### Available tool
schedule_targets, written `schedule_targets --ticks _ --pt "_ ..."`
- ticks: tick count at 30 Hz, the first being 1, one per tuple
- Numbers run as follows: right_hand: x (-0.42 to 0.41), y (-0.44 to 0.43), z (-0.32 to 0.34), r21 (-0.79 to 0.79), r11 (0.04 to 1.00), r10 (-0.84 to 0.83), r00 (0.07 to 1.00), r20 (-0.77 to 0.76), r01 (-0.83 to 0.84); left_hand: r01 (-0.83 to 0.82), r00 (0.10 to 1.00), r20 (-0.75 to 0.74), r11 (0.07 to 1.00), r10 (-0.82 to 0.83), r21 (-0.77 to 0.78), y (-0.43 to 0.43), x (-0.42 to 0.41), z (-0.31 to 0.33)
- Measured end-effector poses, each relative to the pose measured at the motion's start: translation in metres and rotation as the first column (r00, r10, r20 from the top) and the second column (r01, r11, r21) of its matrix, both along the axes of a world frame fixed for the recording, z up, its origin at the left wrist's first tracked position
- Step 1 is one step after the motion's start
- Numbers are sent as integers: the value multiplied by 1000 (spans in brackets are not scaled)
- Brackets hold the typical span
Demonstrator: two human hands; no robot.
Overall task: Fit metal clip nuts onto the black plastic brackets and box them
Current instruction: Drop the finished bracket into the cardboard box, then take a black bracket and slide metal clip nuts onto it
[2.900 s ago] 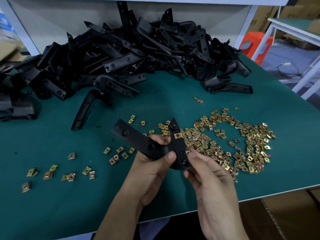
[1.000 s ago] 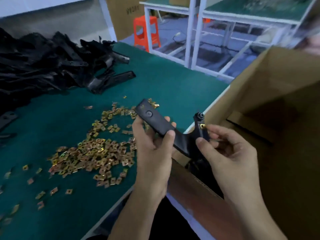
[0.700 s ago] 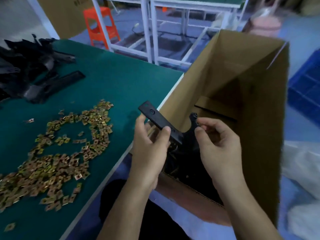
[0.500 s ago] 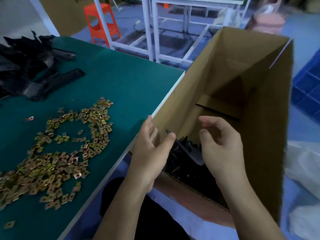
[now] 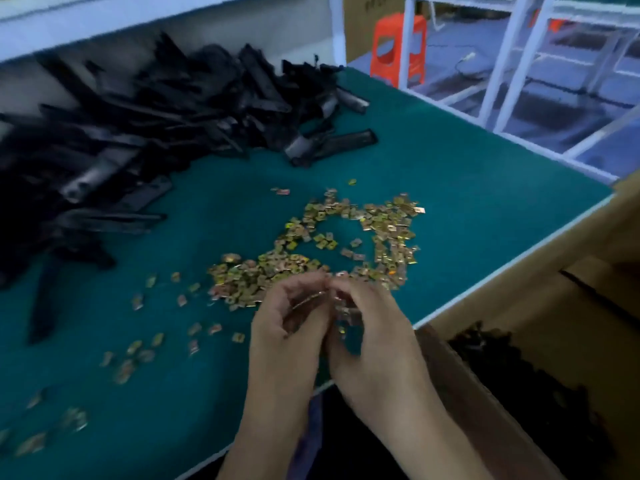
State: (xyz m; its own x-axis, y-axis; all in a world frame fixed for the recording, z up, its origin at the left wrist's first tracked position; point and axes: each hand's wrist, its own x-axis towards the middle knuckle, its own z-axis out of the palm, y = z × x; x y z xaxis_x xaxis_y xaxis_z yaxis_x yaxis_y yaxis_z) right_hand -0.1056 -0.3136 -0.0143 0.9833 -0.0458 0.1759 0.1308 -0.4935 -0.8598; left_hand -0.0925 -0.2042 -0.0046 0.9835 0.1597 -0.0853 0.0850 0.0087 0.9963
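Green felt covers the workbench [image 5: 450, 188], and on it, in the middle, lies the heap of metal clip nuts [image 5: 332, 251], small brass-coloured squares, with loose ones scattered to the near left. I judge them very light, stiff and a little slippery, with thin edges; I would pinch one by its two flat faces, at the closed fold, so the open mouth is free to slide onto plastic. They lie every way, so no common direction can be told.

My left hand [image 5: 287, 323] and right hand [image 5: 367, 327] are together at the near edge of the heap, fingertips touching or almost touching. The fingers are curled and seem to pinch something small and shiny between them, probably a nut or several, but the picture is blurred and I cannot tell exactly what is gripped. Neither hand holds a bracket now.

Beyond, at the far left, the black plastic brackets [image 5: 145, 126] are piled high against the back wall. They are long flat strips with a bend, rigid and light by my judgement; most have their long axis from near left to far right, though the pile is mixed. One strip [image 5: 332, 147] lies apart at the right edge of the pile.

At the near right stands the open cardboard box [image 5: 519, 306], touching the table side, with dark finished parts inside. Farther behind are white frames [image 5: 502, 57] and an orange stool [image 5: 398, 46].
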Motion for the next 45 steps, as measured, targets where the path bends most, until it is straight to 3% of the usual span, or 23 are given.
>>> schedule_targets --ticks 4,9,12,14,16,20,22,27,31,34,39,43,45 --pt "21 71 -4 -86 965 247 969 -9 -247 -308 951 48 947 305 94 82 6 4" --pt "44 174 -9 -98 892 438 897 -66 -442 -625 774 -49 773 632 108 176 23 0" --pt "60 236 -8 -75 856 502 857 -114 -511 -720 667 78 614 741 323 230 30 0" --pt "73 270 -8 -58 844 522 842 -134 -533 -695 649 138 510 748 506 261 38 -1" --pt "82 292 -9 -42 838 530 831 -171 -543 -609 667 95 468 739 640 286 51 -2" --pt "87 310 -8 38 850 523 834 -179 -525 -322 783 -80 513 616 796 316 82 -3" --pt "86 309 -9 72 853 520 836 -173 -516 -329 827 -53 559 560 761 323 89 -4" --pt "93 283 -3 111 920 388 912 -133 -375 -403 840 18 600 543 691 321 69 0" --pt "101 246 12 170 947 285 957 -43 -274 -334 909 -72 820 411 466 297 37 19" --pt "100 213 21 124 929 350 937 14 -349 -90 974 -182 971 132 224 272 17 36" --pt "85 155 31 131 947 281 954 103 -293 95 981 -163 993 -106 -74 249 0 44" --pt "63 124 30 496 858 199 976 -87 -131 -26 999 12 934 33 -357 225 -10 30" --pt "47 121 30 594 801 210 962 -172 -69 -55 998 17 932 66 -358 196 -10 24"
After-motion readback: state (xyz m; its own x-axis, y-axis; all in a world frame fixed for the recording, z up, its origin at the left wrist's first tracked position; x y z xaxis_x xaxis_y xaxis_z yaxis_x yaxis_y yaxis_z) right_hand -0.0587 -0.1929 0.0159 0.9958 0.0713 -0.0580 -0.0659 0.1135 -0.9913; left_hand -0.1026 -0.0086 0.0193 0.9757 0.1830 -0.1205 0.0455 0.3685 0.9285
